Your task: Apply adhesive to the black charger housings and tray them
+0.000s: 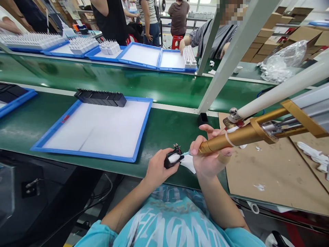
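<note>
My left hand (158, 168) is closed around a small black plastic housing (168, 162) with metal pins sticking up from its far end. White paste (174, 158) lies in the housing's open side. My right hand (209, 163) grips a gold dispensing gun (222, 141) near its front end, the fingers wrapped around the barrel. Its thin blue nozzle (186, 153) points left, with the tip at the housing's edge beside the paste. Below the nozzle lies a piece of white material (189, 163) on the green bench, partly hidden by my hands.
A blue-rimmed tray (102, 130) on the left carries a row of black housings (101, 98). One black housing (203, 119) stands behind my right hand. Brown cardboard (272, 171) covers the right side. Beyond a slanted post (228, 65), people work behind trays of white parts (189, 56).
</note>
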Motion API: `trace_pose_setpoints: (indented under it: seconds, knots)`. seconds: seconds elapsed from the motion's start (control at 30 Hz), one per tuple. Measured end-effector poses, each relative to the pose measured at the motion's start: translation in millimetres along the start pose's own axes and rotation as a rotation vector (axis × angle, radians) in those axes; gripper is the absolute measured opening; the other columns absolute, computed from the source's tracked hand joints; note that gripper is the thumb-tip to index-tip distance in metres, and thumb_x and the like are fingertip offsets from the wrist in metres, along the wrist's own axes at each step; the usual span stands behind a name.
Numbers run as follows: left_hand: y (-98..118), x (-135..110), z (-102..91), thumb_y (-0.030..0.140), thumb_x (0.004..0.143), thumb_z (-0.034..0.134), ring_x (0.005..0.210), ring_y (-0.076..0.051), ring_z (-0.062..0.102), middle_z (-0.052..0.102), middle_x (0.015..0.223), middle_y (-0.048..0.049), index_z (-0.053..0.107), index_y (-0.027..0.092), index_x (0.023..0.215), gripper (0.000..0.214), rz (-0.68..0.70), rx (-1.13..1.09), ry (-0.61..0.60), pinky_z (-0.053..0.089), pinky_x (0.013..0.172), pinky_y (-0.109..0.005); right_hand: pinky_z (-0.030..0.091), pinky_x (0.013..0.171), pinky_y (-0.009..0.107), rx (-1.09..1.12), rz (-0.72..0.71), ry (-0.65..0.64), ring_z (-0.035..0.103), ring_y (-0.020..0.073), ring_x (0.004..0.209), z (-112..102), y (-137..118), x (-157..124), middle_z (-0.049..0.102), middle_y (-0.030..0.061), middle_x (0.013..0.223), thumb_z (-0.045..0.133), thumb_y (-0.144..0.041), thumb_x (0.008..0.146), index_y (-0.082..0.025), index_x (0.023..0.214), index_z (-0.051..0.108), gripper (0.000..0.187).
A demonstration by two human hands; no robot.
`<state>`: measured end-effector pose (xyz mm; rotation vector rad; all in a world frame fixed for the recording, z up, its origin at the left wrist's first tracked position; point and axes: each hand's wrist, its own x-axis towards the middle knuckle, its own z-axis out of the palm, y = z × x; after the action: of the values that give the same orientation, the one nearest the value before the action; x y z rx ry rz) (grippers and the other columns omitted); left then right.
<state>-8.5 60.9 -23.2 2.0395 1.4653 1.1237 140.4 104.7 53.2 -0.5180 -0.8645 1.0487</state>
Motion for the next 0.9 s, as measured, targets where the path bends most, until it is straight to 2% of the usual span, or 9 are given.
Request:
trace_pose_setpoints:
  seconds: [0.07,0.23,0.5,0.8,0.9]
  knots:
    - [-0.3,-0.2,0.2,0.028,0.081,0.066,0.084,-0.018,0.066,0.068,0.099,-0.0056,0.053,0.019,0.114,0.037,-0.01,-0.008,0.0,0.052,0.073,-0.029,0.037,0.032,0.022,0.005,0.002,-0.007,0.053,0.0049,0.039,0.7,-0.1,0.0,0.059,-0.0012,0.102,0.059,-0.064,0.075,-0.027,0.091,0.051,0.041]
    - [-1.1,-1.4,1.7,0.028,0.079,0.066,0.087,-0.018,0.066,0.068,0.102,-0.0049,0.053,0.02,0.113,0.037,-0.053,-0.031,-0.018,0.052,0.076,-0.03,0.036,0.032,0.022,0.005,0.004,-0.006,0.052,0.0046,0.04,0.6,0.2,-1.2,0.058,0.0005,0.106,0.057,-0.066,0.075,-0.031,0.109,0.054,0.048]
    - [-2.5,1.5,8.4,0.031,0.079,0.065,0.09,-0.021,0.068,0.07,0.103,-0.0047,0.052,0.022,0.113,0.037,-0.171,-0.02,-0.072,0.054,0.074,-0.031,0.033,0.033,0.023,-0.006,0.014,0.007,0.05,0.0049,0.04,5.0,0.6,-3.0,0.058,0.0004,0.105,0.056,-0.066,0.075,-0.033,0.11,0.052,0.048]
    - [7.0,7.5,22.6,0.028,0.079,0.067,0.09,-0.019,0.068,0.07,0.105,-0.0046,0.054,0.022,0.116,0.039,-0.05,-0.127,-0.05,0.055,0.078,-0.032,0.038,0.034,0.024,0.068,0.01,-0.055,0.054,0.0055,0.042,10.9,2.5,-5.7,0.056,-0.0001,0.106,0.057,-0.061,0.078,-0.031,0.111,0.053,0.045]
    - [8.3,7.7,25.4,0.029,0.08,0.067,0.092,-0.019,0.068,0.069,0.109,-0.0061,0.053,0.021,0.118,0.041,-0.013,-0.191,-0.01,0.055,0.079,-0.032,0.04,0.035,0.025,0.058,0.011,-0.075,0.054,0.0053,0.042,9.4,1.8,-6.2,0.056,-0.0005,0.106,0.056,-0.062,0.079,-0.029,0.102,0.053,0.04]
